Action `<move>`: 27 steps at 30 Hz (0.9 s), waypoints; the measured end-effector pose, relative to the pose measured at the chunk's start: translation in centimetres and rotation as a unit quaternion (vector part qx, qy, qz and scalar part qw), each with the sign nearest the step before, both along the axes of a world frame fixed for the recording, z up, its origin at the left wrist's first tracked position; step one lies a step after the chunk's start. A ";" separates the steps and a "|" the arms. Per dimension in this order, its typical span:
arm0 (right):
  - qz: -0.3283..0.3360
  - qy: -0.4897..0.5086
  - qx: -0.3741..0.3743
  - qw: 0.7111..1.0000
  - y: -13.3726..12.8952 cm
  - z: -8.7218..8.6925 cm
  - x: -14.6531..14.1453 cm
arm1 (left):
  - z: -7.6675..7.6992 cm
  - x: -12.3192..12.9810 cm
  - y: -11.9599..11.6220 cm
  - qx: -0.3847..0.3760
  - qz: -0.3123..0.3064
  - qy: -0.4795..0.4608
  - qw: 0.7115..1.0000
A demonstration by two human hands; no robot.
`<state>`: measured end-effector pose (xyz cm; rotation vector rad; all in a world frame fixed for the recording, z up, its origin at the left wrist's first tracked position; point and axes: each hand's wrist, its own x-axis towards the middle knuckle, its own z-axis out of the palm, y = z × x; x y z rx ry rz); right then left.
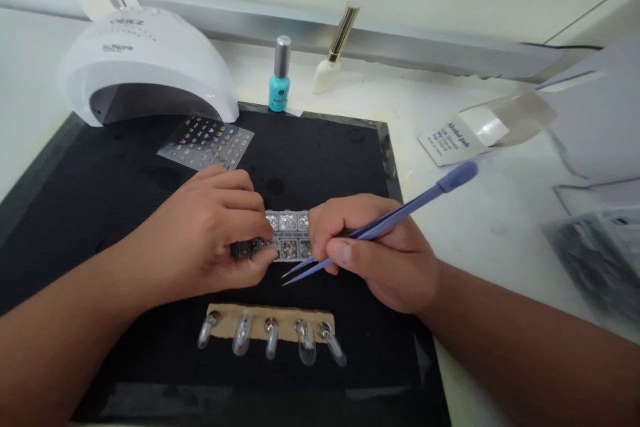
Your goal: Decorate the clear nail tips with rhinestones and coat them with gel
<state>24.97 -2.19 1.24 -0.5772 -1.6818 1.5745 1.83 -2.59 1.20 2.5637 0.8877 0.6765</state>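
My left hand [210, 230] grips the end of a compartmented case of nail rhinestones [289, 235], which lies flat on a black mat [345, 160]. My right hand [380, 250] holds lilac tweezers [405, 213] in a pencil grip, with their fine tips just below the case's lower edge and not touching it. The fingers of my left hand cover the case's left end. Near my hands, several false nail tips stand on a strip of brown card [267, 323].
A white UV nail lamp [145, 60], a teal polish bottle [281, 77], a gold-capped item [336, 50], and a sheet of nail stickers [206, 141] stand beyond my hands. An alcohol pads packet [450, 140] and a blurred dark bag [595, 260] lie at right.
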 end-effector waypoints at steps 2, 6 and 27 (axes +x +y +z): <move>0.001 -0.001 0.008 1.000 0.0 -0.1 0.0 | 0.0 -0.1 0.1 -0.031 0.003 -0.024 0.999; -0.003 0.001 0.020 1.000 -0.1 -0.2 0.1 | -0.2 -0.4 0.6 -0.106 -0.009 -0.066 0.992; -0.032 -0.178 0.290 0.940 -0.6 0.9 0.7 | -0.5 -0.4 1.0 -0.120 0.008 -0.073 0.990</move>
